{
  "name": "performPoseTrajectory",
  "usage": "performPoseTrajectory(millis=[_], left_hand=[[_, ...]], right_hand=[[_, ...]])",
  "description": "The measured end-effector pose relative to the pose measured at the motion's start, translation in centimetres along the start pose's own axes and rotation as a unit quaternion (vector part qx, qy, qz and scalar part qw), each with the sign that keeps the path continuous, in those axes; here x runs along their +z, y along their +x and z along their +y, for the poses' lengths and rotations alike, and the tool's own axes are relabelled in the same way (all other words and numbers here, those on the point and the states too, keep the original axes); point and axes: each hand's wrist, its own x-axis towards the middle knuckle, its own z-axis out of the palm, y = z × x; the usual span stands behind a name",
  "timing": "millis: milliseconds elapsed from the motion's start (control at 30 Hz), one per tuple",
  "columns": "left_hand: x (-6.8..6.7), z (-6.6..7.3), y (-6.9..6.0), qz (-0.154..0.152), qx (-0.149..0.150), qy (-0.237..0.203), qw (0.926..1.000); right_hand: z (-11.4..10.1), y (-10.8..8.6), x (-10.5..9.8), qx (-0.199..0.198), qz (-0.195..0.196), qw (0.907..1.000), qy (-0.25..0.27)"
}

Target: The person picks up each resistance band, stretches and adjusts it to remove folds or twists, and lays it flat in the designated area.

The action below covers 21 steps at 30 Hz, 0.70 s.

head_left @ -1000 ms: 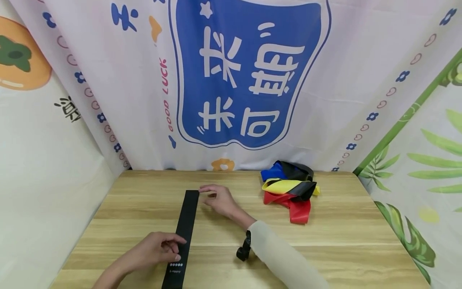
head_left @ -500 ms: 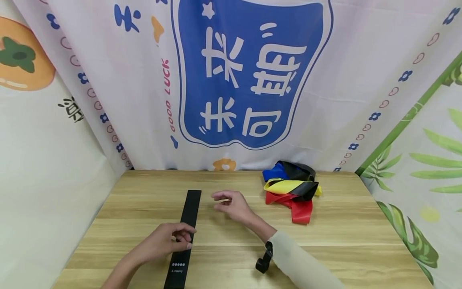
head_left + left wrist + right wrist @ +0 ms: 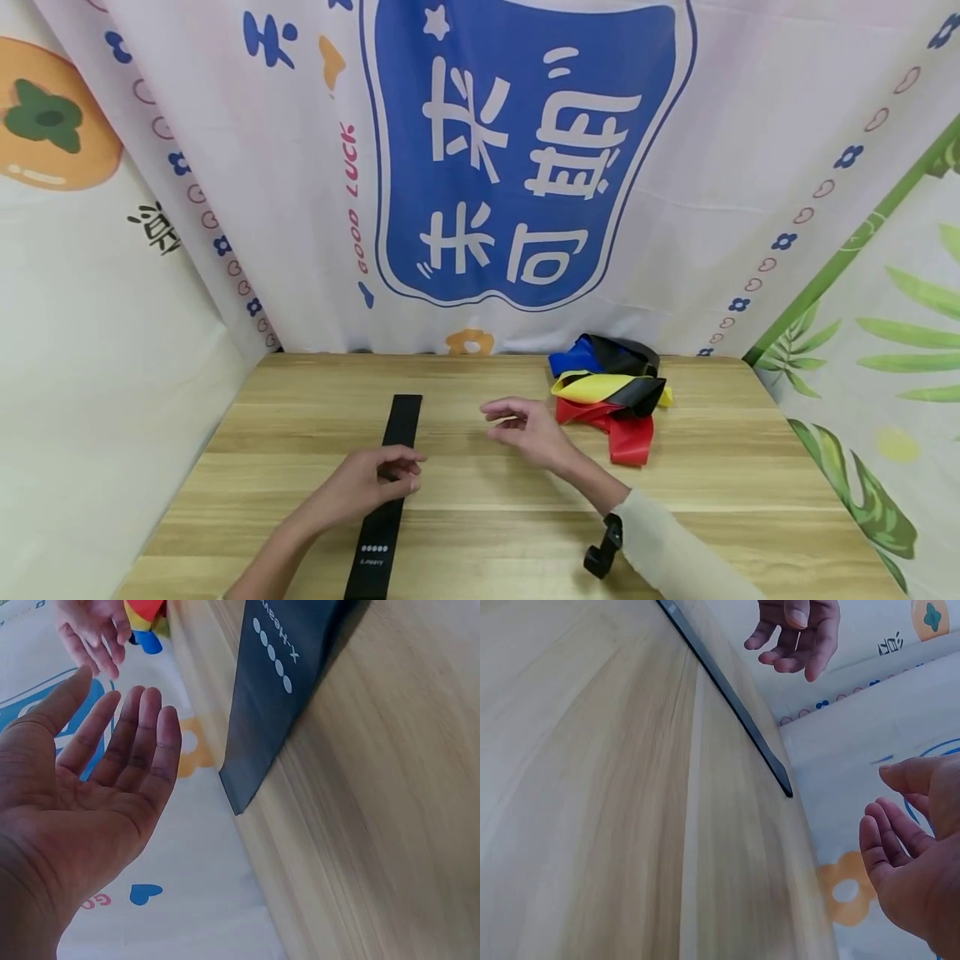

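Observation:
A flat black resistance band, printed "X-Heavy" with a row of pale dots, lies lengthwise on the table left of its middle. My left hand hovers over the band's middle, fingers loosely bent and holding nothing; in the left wrist view the palm of that hand is bare and apart from the band. To the right, my right hand is in the air above the table, its relaxed fingers free of any object. The heap of coloured bands sits just beyond the right hand.
A wooden table reaches back to a printed white curtain. Side curtains hang left and right. The heap, of blue, black, yellow and red bands, lies near the table's back edge. A small black device is on the right wrist.
My right hand has moved away from the band's far end to the right, towards the heap. The left hand has shifted slightly forward and right along the band. The band stays flat.

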Motion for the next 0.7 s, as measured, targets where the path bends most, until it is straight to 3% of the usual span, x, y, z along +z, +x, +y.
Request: performPoseTrajectory(millis=[167,433,700], left_hand=[[0.4,0.3,0.9,0.027,0.016,0.004,0.9995],[1.7,0.9,2.5,0.065,0.031,0.013,0.9973],[2.9,1.5,4.7,0.072,0.031,-0.005,0.9969]], right_hand=[[0.0,-0.8,-1.9,-0.018,0.008,0.9997,-0.016],[0.0,-2.2,-4.5,-0.004,0.014,0.9996,-0.026],[0.3,-3.4,-7.4,0.015,0.015,0.9976,-0.066]])
